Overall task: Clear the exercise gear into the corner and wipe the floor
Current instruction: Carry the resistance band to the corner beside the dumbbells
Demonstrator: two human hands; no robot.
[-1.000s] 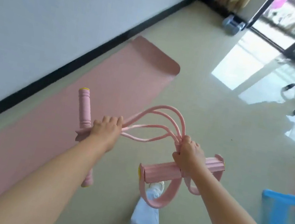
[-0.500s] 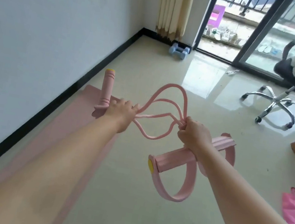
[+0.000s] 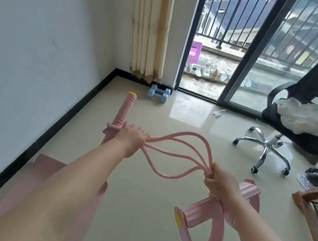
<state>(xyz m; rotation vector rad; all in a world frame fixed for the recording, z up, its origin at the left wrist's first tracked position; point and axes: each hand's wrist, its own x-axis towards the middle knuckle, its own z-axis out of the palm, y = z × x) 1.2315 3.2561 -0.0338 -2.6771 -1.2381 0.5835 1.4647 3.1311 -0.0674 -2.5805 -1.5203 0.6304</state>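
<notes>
The pink pedal puller (image 3: 177, 157) looks light and floppy — left hand (image 3: 129, 138) grips its handle bar, right hand (image 3: 219, 181) pinches the 4 slack tubes; best carried by both bars.

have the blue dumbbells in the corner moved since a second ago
No. The blue dumbbells sit against the black baseboard below the curtain, as before. Only the camera tilted up, shifting them in the picture.

Office chair (image 3: 300, 123) — white cloth (image 3: 305, 119) on its seat
</notes>
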